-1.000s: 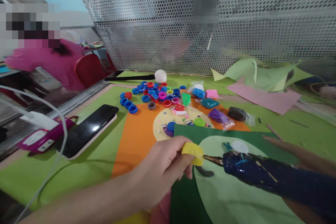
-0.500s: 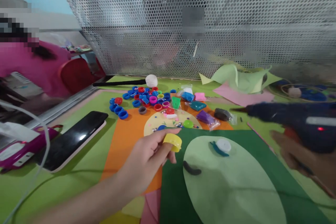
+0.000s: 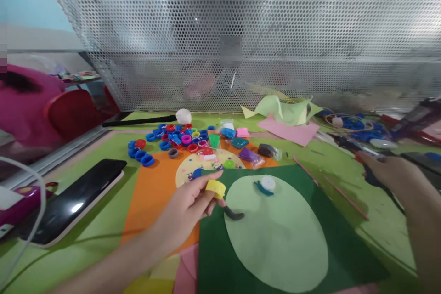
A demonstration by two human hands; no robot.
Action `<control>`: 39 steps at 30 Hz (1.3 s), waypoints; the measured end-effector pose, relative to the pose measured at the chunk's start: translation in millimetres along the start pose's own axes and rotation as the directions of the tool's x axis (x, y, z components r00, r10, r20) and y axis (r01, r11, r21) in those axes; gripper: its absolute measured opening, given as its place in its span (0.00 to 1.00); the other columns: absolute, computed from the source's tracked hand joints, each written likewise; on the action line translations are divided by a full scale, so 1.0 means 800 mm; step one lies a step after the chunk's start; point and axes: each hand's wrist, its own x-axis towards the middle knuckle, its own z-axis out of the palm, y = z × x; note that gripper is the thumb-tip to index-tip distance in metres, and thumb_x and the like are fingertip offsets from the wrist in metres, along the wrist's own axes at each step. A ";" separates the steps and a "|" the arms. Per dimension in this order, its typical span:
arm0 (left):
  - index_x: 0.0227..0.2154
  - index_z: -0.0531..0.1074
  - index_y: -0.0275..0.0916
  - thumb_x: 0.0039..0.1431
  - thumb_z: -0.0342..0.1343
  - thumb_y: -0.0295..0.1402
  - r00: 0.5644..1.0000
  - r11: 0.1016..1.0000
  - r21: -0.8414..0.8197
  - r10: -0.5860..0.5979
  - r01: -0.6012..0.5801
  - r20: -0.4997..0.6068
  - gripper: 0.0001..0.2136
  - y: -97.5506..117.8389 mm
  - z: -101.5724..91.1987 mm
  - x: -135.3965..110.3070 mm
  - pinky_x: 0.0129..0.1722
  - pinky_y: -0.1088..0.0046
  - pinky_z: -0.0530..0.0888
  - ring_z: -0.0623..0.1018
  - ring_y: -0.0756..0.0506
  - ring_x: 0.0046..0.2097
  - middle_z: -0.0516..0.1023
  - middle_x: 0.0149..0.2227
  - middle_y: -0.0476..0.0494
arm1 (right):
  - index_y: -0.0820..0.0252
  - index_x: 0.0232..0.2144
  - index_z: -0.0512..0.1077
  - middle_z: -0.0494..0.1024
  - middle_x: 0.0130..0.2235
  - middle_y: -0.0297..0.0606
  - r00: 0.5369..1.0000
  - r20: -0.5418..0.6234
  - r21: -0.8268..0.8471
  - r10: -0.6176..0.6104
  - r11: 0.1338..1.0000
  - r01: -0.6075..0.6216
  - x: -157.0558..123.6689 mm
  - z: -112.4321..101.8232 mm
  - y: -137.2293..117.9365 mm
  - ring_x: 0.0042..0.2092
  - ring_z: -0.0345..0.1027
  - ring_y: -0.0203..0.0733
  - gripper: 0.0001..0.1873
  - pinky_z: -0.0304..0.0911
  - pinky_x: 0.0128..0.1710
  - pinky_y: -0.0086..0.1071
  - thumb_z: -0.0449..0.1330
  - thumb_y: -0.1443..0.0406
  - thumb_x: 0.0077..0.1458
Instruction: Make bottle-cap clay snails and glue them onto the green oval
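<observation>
My left hand (image 3: pixel 193 204) pinches a yellow bottle cap (image 3: pixel 216 189) between thumb and fingers, above the seam of the orange and dark green sheets. Just right of it, a dark curved clay piece (image 3: pixel 234 213) lies on the pale green paper oval (image 3: pixel 275 243). Farther up that oval is a white cap with teal clay (image 3: pixel 267 185). At the far right, my right hand (image 3: pixel 387 172) is closed round a dark hot glue gun (image 3: pixel 372 179), low over the table; its grip is partly hidden by the fingers.
Several loose bottle caps (image 3: pixel 186 139) and bagged clay packs (image 3: pixel 250 156) lie behind the sheets. A black phone (image 3: pixel 76 202) and a white cable (image 3: pixel 42 197) are at left. Pink paper (image 3: pixel 289 129) lies at the back, below a perforated metal panel (image 3: pixel 193 41).
My right hand has lowered the glue gun to the right side of the table and turned it. The yellow cap stays in my left hand. The view has shifted right.
</observation>
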 end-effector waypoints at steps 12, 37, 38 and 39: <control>0.54 0.66 0.32 0.56 0.50 0.38 0.997 0.999 0.003 0.050 -0.050 0.060 0.23 0.002 0.000 0.005 0.23 0.74 0.57 0.59 0.52 0.22 0.76 0.24 0.46 | 0.62 0.14 0.71 0.73 0.24 0.65 0.995 -0.002 0.033 0.096 0.995 -0.096 -0.025 -0.032 -0.056 0.22 0.68 0.52 0.19 0.58 0.20 0.43 0.55 0.58 0.51; 0.32 0.72 0.36 0.60 0.52 0.38 0.957 0.984 0.174 -0.011 -0.042 0.291 0.10 0.006 0.000 0.003 0.26 0.78 0.63 0.70 0.52 0.27 0.76 0.27 0.48 | 0.52 0.40 0.69 0.76 0.41 0.36 0.682 -0.055 0.916 -0.730 0.235 0.326 -0.185 -0.068 -0.237 0.44 0.71 0.41 0.13 0.67 0.43 0.33 0.62 0.61 0.51; 0.28 0.70 0.37 0.60 0.50 0.39 0.977 0.938 0.334 0.025 -0.097 0.213 0.11 0.008 -0.006 0.005 0.27 0.77 0.63 0.71 0.51 0.27 0.75 0.25 0.49 | 0.53 0.39 0.69 0.77 0.40 0.35 0.722 0.029 0.918 -0.692 0.304 0.253 -0.182 -0.066 -0.234 0.42 0.71 0.42 0.12 0.68 0.42 0.34 0.62 0.61 0.50; 0.24 0.68 0.38 0.61 0.48 0.40 0.987 0.856 0.499 0.071 -0.135 0.144 0.14 0.010 -0.011 0.007 0.26 0.77 0.63 0.70 0.51 0.26 0.74 0.23 0.50 | 0.53 0.39 0.69 0.77 0.39 0.35 0.752 0.122 0.911 -0.648 0.373 0.174 -0.179 -0.064 -0.231 0.40 0.72 0.42 0.13 0.69 0.40 0.34 0.62 0.60 0.49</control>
